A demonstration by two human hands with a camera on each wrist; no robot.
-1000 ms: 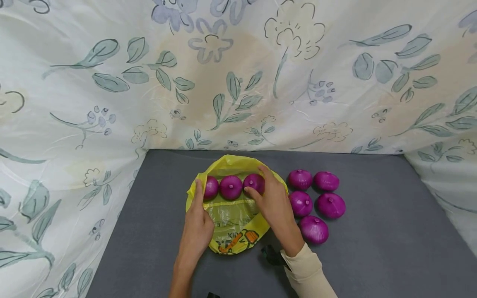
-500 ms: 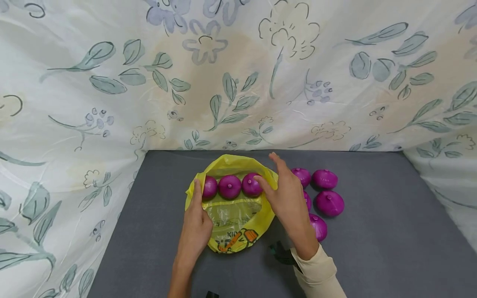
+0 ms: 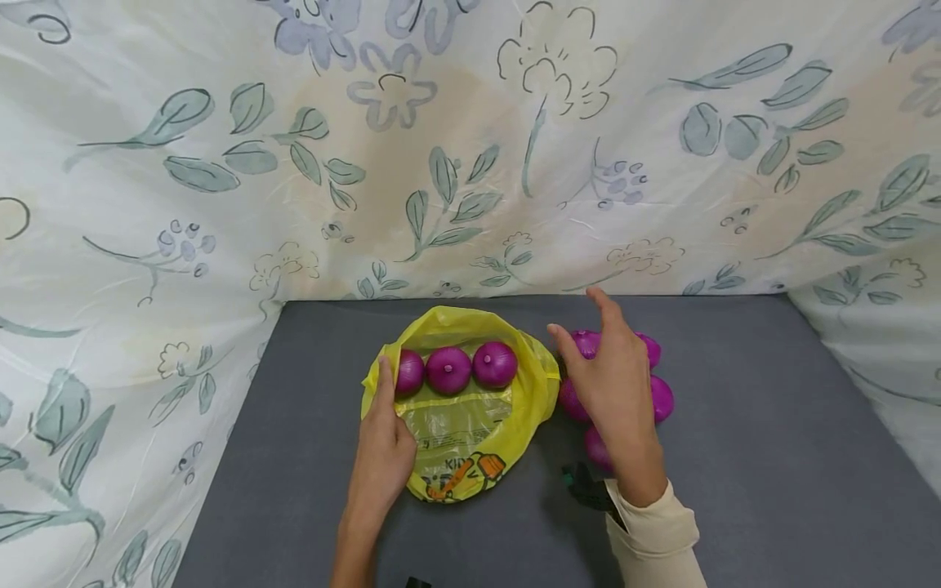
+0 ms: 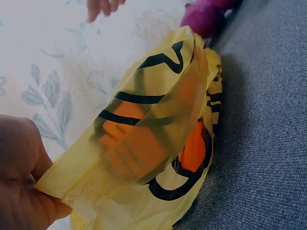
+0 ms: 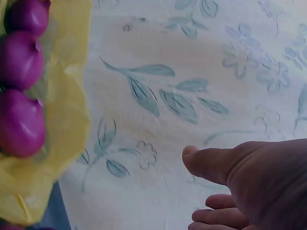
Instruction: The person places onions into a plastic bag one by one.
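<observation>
A yellow plastic bag [image 3: 537, 388] lies with its mouth spread wide in the head view. Inside it, along the far side, sit three red onions [image 3: 449, 370] in a row. My left hand [image 3: 385, 449] pinches the bag's left rim between thumb and fingers; the left wrist view shows that grip on the yellow film [image 4: 91, 182]. To the right of the bag, my right hand [image 3: 613, 380] is over a cluster of red onions [image 3: 662, 398], thumb and fingers spread and holding nothing. It hides much of that cluster.
The dark grey tabletop [image 3: 757, 457] stretches on both sides of the bag. A floral cloth [image 3: 470, 163] hangs behind and along the sides of the table. A dark strap [image 3: 584, 487] shows at my right wrist, beside a beige sleeve [image 3: 654, 535].
My right hand has let go of the rightmost onion in the bag and moved right, over the loose onions. The left hand keeps its hold on the rim.
</observation>
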